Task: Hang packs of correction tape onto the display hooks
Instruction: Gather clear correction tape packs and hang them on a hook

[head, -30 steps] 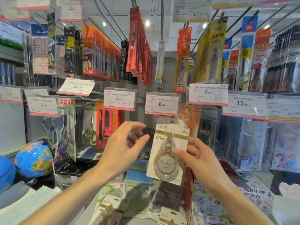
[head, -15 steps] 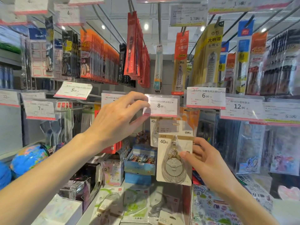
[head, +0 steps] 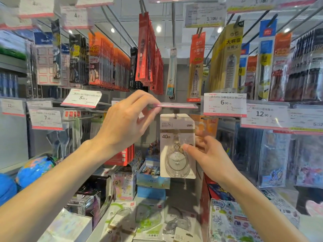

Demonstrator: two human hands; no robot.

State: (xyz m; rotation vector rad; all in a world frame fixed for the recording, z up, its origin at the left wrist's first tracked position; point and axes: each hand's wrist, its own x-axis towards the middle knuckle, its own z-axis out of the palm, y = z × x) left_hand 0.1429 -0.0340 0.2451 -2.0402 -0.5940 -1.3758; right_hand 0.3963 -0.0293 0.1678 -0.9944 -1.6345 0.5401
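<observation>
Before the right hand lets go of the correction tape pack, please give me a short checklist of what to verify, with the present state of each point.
1. Price tag flap lifted clear of the hook: ok; the left hand pinches its edge and holds it flat.
2. Hang hole of the correction tape pack at the hook: ok; the hole sits at the hook tip just under the flap.
3. Pack slid fully back on the hook: cannot tell.
4. Pack upright, printed side forward: ok.
5. Right hand grips the pack: ok; thumb on the front, fingers behind.
6. More packs waiting on the shelf below: ok.
</observation>
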